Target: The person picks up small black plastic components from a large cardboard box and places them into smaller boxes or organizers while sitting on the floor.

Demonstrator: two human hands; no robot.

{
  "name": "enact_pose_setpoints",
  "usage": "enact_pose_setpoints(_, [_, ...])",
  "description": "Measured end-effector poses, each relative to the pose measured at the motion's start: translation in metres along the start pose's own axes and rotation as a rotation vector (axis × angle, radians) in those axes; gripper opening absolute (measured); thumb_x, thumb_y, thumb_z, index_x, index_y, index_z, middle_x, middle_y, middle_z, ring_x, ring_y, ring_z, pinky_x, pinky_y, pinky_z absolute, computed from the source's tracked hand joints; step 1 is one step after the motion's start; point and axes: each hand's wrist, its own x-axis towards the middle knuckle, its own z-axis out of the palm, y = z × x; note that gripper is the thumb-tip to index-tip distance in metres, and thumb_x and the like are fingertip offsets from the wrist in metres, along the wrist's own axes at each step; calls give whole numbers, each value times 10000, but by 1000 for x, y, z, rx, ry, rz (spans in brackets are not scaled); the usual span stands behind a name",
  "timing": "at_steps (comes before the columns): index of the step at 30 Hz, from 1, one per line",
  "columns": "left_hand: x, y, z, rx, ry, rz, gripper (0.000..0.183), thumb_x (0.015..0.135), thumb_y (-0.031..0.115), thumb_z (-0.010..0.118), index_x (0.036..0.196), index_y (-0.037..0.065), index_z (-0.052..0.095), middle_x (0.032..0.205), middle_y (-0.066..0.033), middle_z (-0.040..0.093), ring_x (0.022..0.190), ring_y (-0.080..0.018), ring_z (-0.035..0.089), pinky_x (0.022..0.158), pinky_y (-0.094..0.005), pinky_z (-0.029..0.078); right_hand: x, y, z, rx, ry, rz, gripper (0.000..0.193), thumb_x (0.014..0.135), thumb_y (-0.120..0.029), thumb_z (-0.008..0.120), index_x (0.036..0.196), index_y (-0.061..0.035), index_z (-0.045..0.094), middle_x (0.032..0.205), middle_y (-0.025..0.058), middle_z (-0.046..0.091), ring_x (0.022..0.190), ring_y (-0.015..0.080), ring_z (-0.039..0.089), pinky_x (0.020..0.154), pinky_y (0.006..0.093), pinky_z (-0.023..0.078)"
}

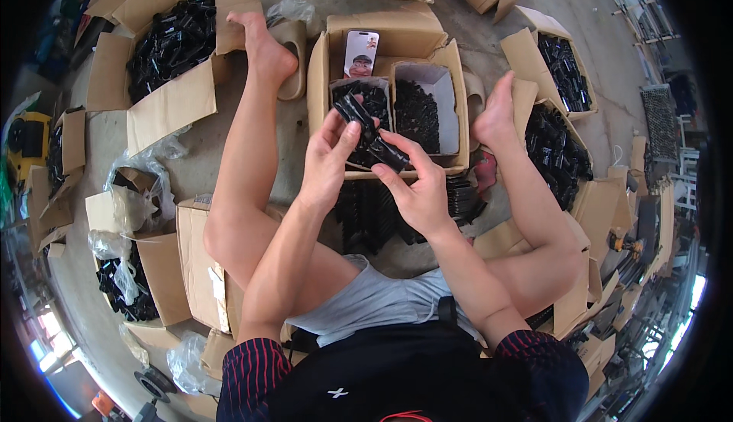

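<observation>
A glossy black tube-like plastic part (357,115) runs slantwise between my two hands, above an open cardboard box (462,63). My left hand (330,151) pinches its upper left end between thumb and fingers. At the lower right end, my right hand (418,193) grips it with thumb and forefinger. I cannot tell whether this is one piece or two pieces meeting in the middle. Below the hands, a smaller inner box holds small black parts (374,95). Beside it, another inner box (434,78) contains more small black pieces (416,116).
A phone (360,54) leans inside the box's far part. Rows of black parts (366,212) lie in front of the box. Cartons of black parts (174,44) stand at left and right (553,151). Plastic bags (145,185) lie at left; slippers (290,59) flank the box.
</observation>
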Motion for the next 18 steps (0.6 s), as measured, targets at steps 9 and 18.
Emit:
enact_pose_setpoints(9, [17, 21, -29, 423, 74, 423, 465, 999, 37, 606, 1389, -1, 355, 1184, -136, 652, 1113, -175, 603, 961, -295, 479, -33, 42, 0, 28, 27, 269, 436, 955, -135, 702, 1360, -38, 574, 1109, 131, 728, 862, 141, 689, 741, 264, 532])
enact_pose_setpoints(18, [7, 39, -26, 685, 137, 412, 463, 951, 17, 673, 1367, -16, 470, 1111, -136, 686, 1040, -174, 651, 934, -300, 510, -89, 92, -108, -538, 87, 467, 235, 902, -93, 706, 1133, -52, 717, 1029, 126, 738, 929, 266, 701, 784, 367, 542])
